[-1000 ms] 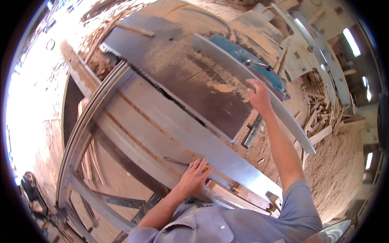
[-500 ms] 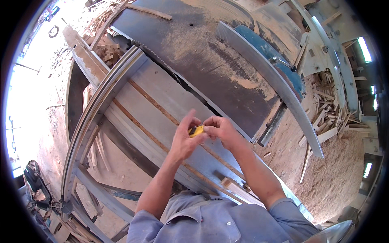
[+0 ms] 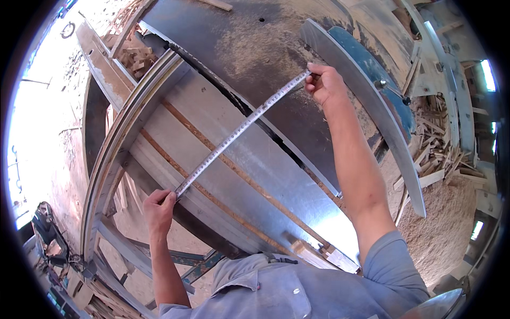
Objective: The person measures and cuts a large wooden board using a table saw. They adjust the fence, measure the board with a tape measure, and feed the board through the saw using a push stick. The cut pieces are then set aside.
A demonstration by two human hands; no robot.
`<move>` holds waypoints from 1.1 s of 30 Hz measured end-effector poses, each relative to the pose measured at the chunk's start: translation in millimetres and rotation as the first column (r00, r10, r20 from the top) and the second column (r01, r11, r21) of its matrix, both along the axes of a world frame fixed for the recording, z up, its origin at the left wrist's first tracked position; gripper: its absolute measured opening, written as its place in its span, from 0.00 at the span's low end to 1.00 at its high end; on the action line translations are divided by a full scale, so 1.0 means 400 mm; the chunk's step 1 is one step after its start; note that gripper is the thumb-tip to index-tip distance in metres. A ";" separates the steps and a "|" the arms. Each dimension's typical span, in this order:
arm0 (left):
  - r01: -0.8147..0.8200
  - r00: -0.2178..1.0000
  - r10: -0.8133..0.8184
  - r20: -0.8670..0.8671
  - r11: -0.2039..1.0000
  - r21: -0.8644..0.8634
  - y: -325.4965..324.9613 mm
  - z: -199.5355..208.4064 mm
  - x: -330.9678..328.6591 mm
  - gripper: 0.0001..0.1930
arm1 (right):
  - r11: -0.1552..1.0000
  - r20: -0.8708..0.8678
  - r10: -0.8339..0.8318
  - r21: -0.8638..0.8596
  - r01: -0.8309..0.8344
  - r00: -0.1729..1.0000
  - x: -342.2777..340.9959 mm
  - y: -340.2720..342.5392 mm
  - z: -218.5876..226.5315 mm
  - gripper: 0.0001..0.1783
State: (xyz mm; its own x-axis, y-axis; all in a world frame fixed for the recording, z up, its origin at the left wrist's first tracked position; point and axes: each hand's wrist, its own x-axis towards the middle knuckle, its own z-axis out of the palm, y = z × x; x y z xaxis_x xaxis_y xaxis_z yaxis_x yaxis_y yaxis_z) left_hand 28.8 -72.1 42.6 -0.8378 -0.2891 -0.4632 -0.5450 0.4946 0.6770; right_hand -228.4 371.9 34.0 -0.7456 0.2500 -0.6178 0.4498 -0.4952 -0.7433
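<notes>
A white tape measure blade (image 3: 234, 137) with dark markings stretches diagonally over the grey metal machine table (image 3: 255, 183). My left hand (image 3: 159, 208) is closed at the near-left end of the blade, beyond the table's left edge; the tape's yellow case does not show there. Up at the right, my right hand (image 3: 325, 84) pinches the far end of the blade above the dark, dusty tabletop. The blade crosses the dark slot between the two surfaces and two brown strips in the grey table.
A long metal fence (image 3: 372, 114) with a blue body (image 3: 366, 66) behind it stands to the right. A curved-looking rail (image 3: 114, 127) bounds the table at left. Wood pieces (image 3: 313, 254) lie near my body. Scrap wood (image 3: 430, 141) and sawdust cover the floor at right.
My hands were together around the yellow tape measure and have moved apart. The left went down and left, the right up and right, with the blade drawn out between them.
</notes>
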 end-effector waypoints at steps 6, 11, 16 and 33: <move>-0.115 0.993 0.111 -0.042 0.988 -0.102 0.075 -0.025 -0.039 0.09 | 0.904 0.059 0.330 0.268 -0.333 0.942 -0.022 -0.096 -0.060 0.11; -0.130 0.991 0.121 -0.058 0.976 -0.174 0.133 -0.033 -0.097 0.10 | 0.807 0.184 0.406 0.388 -0.446 0.895 -0.057 -0.103 -0.066 0.15; -0.112 0.985 0.081 -0.151 0.972 -0.206 0.197 -0.040 -0.155 0.09 | 0.739 0.251 0.386 0.493 -0.460 0.888 -0.124 -0.060 -0.070 0.13; -0.068 0.973 0.012 -0.232 0.970 -0.234 0.240 -0.037 -0.200 0.06 | 0.835 0.095 0.271 0.472 -0.283 0.958 -0.118 -0.049 -0.084 0.13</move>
